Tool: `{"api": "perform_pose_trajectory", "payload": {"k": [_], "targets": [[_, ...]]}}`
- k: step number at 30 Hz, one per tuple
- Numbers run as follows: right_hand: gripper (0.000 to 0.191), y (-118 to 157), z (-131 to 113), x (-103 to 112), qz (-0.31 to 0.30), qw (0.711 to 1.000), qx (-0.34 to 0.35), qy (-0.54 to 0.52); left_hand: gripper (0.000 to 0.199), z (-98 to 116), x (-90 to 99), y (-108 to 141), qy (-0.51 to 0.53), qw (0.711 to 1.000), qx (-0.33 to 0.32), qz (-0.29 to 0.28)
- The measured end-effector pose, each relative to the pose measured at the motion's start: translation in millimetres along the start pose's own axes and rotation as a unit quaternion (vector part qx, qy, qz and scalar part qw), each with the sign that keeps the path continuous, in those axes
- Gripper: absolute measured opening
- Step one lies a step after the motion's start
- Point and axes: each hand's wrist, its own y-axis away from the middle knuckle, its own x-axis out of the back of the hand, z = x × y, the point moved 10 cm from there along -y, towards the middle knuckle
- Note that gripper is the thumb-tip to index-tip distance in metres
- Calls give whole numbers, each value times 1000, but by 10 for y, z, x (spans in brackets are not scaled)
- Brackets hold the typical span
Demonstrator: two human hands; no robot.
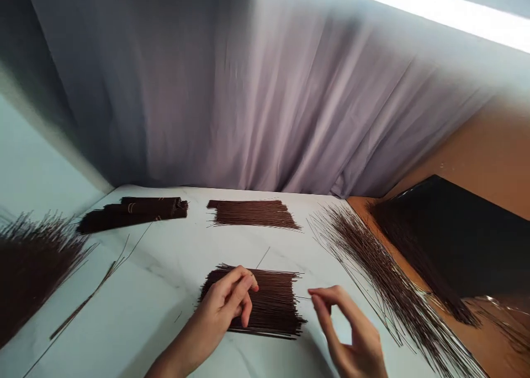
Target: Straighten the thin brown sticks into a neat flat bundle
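A flat pile of thin dark brown sticks (275,303) lies on the white table in front of me. My left hand (232,298) is over the left part of the pile, its fingers curled and thumb and forefinger together; whether anything is between them I cannot make out. Just right of the pile, my right hand (345,325) pinches the end of one thin stick (303,297), which reaches back to the pile's right edge. Another single stick (263,257) slants out behind the pile, near my left fingertips.
Farther back lies a second flat pile (254,213), with banded bundles (141,209) to its left. Loose sticks (381,267) spread along the right, beside a black sheet (451,240). A large heap (37,278) and a few strays (89,298) lie left. A grey curtain (248,91) hangs behind.
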Motion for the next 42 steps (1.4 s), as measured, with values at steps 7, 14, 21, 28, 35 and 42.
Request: {"api": "perform_pose_trajectory", "payload": {"k": [7,14,21,28,35,42], "targets": [[16,125,-154,-415,-49,993,92,49,45,-108,102,-105,-12,999,5,51],[12,157,-205,-532,-67,983,117,124,48,-126,285,-149,-16,992,-17,123],[12,203,-255,-619,-68,975,144,155,47,-145,377,-149,-34,986,-24,161],[15,187,-273,-822,-96,982,109,125,42,-124,354,-119,-67,981,-23,181],[27,186,-268,-866,-49,993,64,90,43,-142,226,-96,-28,988,-3,150],[21,237,-216,-844,-58,995,46,73,40,-104,165,-70,-28,991,-21,126]]}}
